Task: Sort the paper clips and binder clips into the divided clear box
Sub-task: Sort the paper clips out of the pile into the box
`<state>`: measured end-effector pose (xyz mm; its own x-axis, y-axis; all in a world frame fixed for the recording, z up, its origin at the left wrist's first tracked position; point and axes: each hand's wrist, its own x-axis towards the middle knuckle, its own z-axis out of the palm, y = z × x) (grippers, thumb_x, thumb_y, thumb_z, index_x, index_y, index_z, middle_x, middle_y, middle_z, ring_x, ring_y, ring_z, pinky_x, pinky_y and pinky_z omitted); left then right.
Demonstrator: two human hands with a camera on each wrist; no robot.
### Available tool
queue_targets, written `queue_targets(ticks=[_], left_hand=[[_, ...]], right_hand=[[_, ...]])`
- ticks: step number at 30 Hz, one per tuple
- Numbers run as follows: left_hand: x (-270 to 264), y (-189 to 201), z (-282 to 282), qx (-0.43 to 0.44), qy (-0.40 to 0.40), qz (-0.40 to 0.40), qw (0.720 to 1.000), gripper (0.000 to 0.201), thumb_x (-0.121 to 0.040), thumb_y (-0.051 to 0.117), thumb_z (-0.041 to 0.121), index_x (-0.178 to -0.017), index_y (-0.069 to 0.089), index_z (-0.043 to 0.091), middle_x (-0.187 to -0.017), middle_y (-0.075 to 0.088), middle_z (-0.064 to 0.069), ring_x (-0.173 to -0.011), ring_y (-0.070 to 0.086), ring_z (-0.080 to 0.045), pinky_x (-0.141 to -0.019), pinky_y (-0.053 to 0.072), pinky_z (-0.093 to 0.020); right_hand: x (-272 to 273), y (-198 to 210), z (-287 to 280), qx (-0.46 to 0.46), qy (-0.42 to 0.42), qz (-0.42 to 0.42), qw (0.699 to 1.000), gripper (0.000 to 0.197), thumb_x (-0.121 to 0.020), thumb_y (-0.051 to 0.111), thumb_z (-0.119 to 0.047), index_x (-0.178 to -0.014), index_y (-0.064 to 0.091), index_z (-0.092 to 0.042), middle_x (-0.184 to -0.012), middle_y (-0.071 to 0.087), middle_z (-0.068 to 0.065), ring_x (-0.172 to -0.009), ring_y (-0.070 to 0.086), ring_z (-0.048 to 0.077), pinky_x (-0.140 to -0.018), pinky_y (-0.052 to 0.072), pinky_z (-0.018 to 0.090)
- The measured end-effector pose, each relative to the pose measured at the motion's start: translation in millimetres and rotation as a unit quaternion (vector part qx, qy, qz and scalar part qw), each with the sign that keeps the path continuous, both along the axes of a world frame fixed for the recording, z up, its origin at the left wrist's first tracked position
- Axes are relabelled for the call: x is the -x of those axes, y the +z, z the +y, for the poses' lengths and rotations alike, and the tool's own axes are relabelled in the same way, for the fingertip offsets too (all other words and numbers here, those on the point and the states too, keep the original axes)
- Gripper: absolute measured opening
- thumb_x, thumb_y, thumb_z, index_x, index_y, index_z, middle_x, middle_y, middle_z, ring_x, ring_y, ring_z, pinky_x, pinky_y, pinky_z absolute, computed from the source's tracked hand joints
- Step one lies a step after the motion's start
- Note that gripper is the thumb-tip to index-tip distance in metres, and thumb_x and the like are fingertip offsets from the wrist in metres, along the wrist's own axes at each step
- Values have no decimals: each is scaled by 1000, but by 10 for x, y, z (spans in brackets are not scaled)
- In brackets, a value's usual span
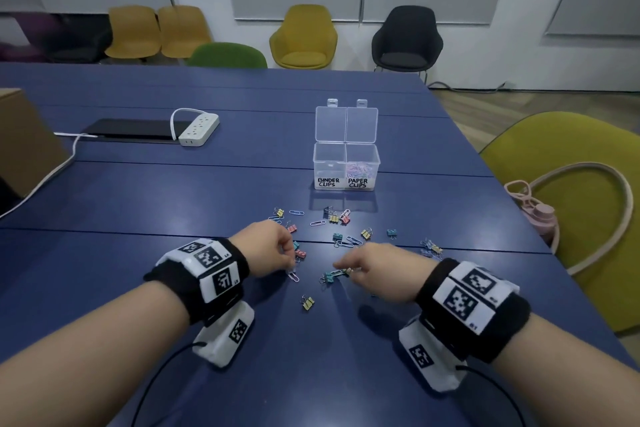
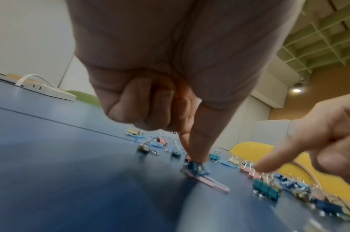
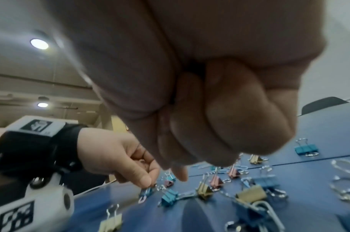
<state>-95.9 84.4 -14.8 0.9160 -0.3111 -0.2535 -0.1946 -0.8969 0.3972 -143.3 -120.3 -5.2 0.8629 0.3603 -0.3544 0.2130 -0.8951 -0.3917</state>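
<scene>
A clear divided box (image 1: 346, 163) stands open past the pile, labelled BINDER CLIPS on the left and PAPER CLIPS on the right. Pastel paper clips (image 1: 358, 168) lie in the right half. Loose binder clips and paper clips (image 1: 337, 218) are scattered on the blue table (image 1: 173, 191). My left hand (image 1: 290, 267) pinches a small blue binder clip (image 2: 197, 168) between thumb and forefinger, at the table surface, with a pink paper clip (image 2: 209, 182) lying under it. My right hand (image 1: 346, 269) hovers over a teal binder clip (image 3: 169, 197) and a yellow one (image 3: 204, 190). Its forefinger points down and its other fingers are curled, with nothing seen in them.
A white power strip (image 1: 199, 130) and a flat black device (image 1: 131, 130) lie at the far left, with a cardboard box (image 1: 24, 142) at the left edge. A yellow-green chair (image 1: 571, 191) with a pink bottle (image 1: 540, 218) stands by the table's right edge.
</scene>
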Motion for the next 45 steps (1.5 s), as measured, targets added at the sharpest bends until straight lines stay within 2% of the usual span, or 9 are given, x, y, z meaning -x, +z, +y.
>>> queue_targets(ticks=[4,9,12,16,22,28,31,34,45], left_hand=[[-33,40,28,24,33,4,999,8,-79,65,20,-77,69,13,-72,66,4,-66,55,-7,-66,48,-20],[35,71,76,23,22,-63,998,5,-79,68,21,-83,65,22,-76,66,-2,-71,59,-16,-54,38,-18],[59,41,79,15,-46,-66,997,11,-79,67,23,-81,62,33,-60,52,6,-88,63,-10,-70,46,-25],[77,8,-26,-76,-103,-87,988,10,-85,63,28,-93,67,28,-89,63,9,-116,53,-8,-73,38,-20],[48,13,-178,-181,-145,-66,971,9,-89,58,26,-95,63,23,-112,66,1,-109,57,-18,-72,36,-23],[121,38,-299,-220,-169,-40,960,18,-91,49,26,-89,62,14,-94,66,-5,-88,59,-28,-77,49,-32],[187,64,-421,-103,-153,-16,983,16,-90,52,27,-93,63,17,-97,70,1,-93,63,-21,-83,51,-31],[255,87,-599,-14,-148,8,989,9,-86,56,24,-82,63,20,-82,68,6,-79,61,-15,-74,51,-25],[225,-20,-848,-73,-133,-25,988,16,-81,57,22,-84,71,18,-89,71,-2,-84,65,-25,-67,50,-30]], right_hand=[[28,-11,25,73,52,10,996,49,-95,33,-8,-139,49,-24,-135,56,6,-123,51,27,-102,42,32],[153,3,-170,73,69,4,995,53,-92,34,-8,-135,51,-33,-128,61,3,-116,55,25,-95,44,29],[222,14,-274,36,61,-2,997,47,-93,39,-14,-128,56,-41,-119,67,-6,-104,60,18,-90,44,23],[138,42,-428,10,-30,-50,998,27,-91,50,-21,-109,69,-29,-64,58,-12,-60,49,1,-59,36,11],[108,24,-422,38,-61,-51,996,15,-87,58,-25,-72,60,-23,-67,58,-7,-69,54,15,-59,41,23],[35,19,-344,54,-49,-28,997,13,-79,61,-15,-86,70,-21,-62,52,-12,-68,55,14,-55,40,19],[-24,24,-354,48,-57,-55,996,15,-81,59,-17,-89,69,-25,-70,52,-11,-77,57,18,-68,50,27],[-102,35,-366,55,-49,-74,995,18,-83,61,-21,-99,66,-29,-70,46,-12,-80,54,19,-72,48,29],[-280,21,-223,82,20,-75,994,10,-82,65,-21,-91,67,-22,-63,45,-12,-72,51,19,-57,35,23]])
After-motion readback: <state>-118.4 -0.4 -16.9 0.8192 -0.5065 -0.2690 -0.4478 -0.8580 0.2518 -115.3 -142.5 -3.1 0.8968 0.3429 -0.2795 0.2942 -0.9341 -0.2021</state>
